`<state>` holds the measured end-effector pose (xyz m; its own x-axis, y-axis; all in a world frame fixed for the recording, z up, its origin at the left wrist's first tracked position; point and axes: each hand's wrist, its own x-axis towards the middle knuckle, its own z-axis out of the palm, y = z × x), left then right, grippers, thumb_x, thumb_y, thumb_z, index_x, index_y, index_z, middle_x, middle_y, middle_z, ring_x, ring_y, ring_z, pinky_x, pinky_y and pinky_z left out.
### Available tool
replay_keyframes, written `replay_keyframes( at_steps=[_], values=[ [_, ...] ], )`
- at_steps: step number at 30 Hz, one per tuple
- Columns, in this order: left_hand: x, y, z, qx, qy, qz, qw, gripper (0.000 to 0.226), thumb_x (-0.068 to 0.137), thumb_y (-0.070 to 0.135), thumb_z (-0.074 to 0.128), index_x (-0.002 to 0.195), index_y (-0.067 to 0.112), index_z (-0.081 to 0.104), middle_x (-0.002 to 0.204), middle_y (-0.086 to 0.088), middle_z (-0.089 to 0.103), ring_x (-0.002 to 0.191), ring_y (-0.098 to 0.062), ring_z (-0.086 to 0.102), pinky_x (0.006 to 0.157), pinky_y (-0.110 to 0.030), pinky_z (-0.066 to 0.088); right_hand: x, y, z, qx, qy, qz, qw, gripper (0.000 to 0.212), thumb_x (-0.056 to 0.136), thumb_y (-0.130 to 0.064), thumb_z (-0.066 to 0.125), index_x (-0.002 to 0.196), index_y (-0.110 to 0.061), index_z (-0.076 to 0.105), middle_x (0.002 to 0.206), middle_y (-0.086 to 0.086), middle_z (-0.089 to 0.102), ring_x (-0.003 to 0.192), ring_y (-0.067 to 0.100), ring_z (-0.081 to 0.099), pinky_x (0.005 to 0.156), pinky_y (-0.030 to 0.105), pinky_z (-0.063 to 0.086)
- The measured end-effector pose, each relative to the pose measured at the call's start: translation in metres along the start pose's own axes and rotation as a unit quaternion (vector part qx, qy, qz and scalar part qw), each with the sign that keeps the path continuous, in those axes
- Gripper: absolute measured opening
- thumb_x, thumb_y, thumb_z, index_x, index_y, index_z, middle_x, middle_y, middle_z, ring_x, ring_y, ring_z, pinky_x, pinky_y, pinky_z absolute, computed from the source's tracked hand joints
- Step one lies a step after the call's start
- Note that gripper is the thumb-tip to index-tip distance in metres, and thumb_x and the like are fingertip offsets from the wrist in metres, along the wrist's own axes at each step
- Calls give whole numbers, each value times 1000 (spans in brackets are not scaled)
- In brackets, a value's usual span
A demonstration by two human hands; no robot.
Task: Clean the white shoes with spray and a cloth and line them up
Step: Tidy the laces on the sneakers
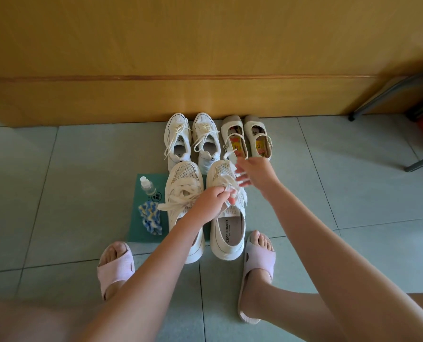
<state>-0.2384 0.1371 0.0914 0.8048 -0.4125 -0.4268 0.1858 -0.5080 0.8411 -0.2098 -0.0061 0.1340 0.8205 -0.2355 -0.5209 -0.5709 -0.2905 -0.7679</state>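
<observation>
White shoes (pixel 227 233) stand on the green mat (pixel 135 228). The left hand (pixel 214 202) pinches one shoe's laces (pixel 224 183), and the right hand (pixel 253 172) hovers beside with fingers spread, empty. A hard pull may drag that shoe out of line.

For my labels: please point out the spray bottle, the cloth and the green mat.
spray bottle (pixel 148 186), head view, clear body
cloth (pixel 150 217), head view, middle
green mat (pixel 141 236), head view, bare near corner

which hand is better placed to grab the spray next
Probably left: the left hand pinches laces but is nearer the spray, which sits left of the sneakers. The open right hand would have to cross both.
</observation>
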Motion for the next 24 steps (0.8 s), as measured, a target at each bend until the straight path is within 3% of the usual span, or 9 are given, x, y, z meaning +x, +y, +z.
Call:
replay_keyframes(
  at_steps=[5,8,11,17,20,24],
  values=[
    [-1,-3,2,-44,26,2,999,27,99,20,42,102,9,66,94,2,69,86,-9,60,77,-21,41,-9,29,3,-174,-35,63,982,38,93,-39,55,74,-7,61,64,3,60,49,13,55,45,19,45],
    [-4,-3,5,-71,50,-7,996,26,98,25,46,113,8,58,96,5,67,85,-6,60,65,-9,43,-14,37,5,-167,-48,128,976,44,88,-44,61,87,0,62,66,6,60,47,13,54,45,19,44],
    [-8,-7,9,-80,62,-19,995,32,94,31,54,122,14,54,105,9,59,91,-3,56,66,-9,42,-18,42,9,-98,-59,166,980,47,85,-38,67,99,6,64,68,9,60,47,14,51,45,19,44],
    [-11,-9,19,-124,121,-15,985,18,89,13,60,107,11,65,89,10,64,78,2,58,62,-3,44,-21,48,14,-54,4,56,997,16,88,-14,62,87,2,66,64,3,55,49,11,44,40,16,36],
    [-5,-5,20,-95,110,-38,989,20,93,22,53,107,14,65,92,8,65,78,-2,58,61,-12,43,-22,43,10,-29,25,-8,999,19,89,-17,61,78,-2,63,59,3,53,46,12,43,36,14,34],
    [1,-3,18,-60,84,-40,994,23,98,26,44,102,18,66,81,8,60,64,-6,51,53,-19,33,-23,40,4,79,33,-48,995,20,90,-17,60,82,1,66,62,1,55,47,11,42,45,22,38]
  ],
)
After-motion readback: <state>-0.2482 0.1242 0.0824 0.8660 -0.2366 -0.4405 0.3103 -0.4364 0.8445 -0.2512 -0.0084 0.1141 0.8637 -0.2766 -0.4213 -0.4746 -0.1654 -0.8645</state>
